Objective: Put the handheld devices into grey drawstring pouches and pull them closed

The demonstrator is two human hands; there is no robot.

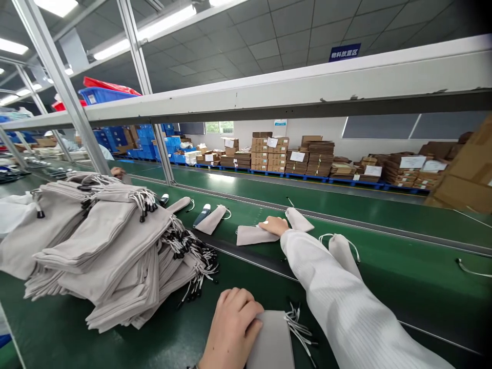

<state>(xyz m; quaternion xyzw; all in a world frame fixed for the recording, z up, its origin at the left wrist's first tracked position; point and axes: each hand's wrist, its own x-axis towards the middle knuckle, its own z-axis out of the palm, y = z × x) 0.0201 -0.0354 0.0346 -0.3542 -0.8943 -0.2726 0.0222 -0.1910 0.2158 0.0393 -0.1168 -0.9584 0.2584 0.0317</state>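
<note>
My right hand reaches onto the green conveyor belt, its fingers closed on a small grey drawstring pouch lying flat. Near the front edge, my left hand has its fingers curled over the side of more small grey pouches, whose white cords with black ends spill to the right. Beside my right hand on the belt lies another pouch, and one is partly behind my white sleeve. Farther left, a pouch lies against a dark, white-ended object.
A big heap of larger grey drawstring bags fills the left of the table. A white shelf beam on metal posts crosses above the belt. A person's hand shows behind the heap. A cardboard box stands at right.
</note>
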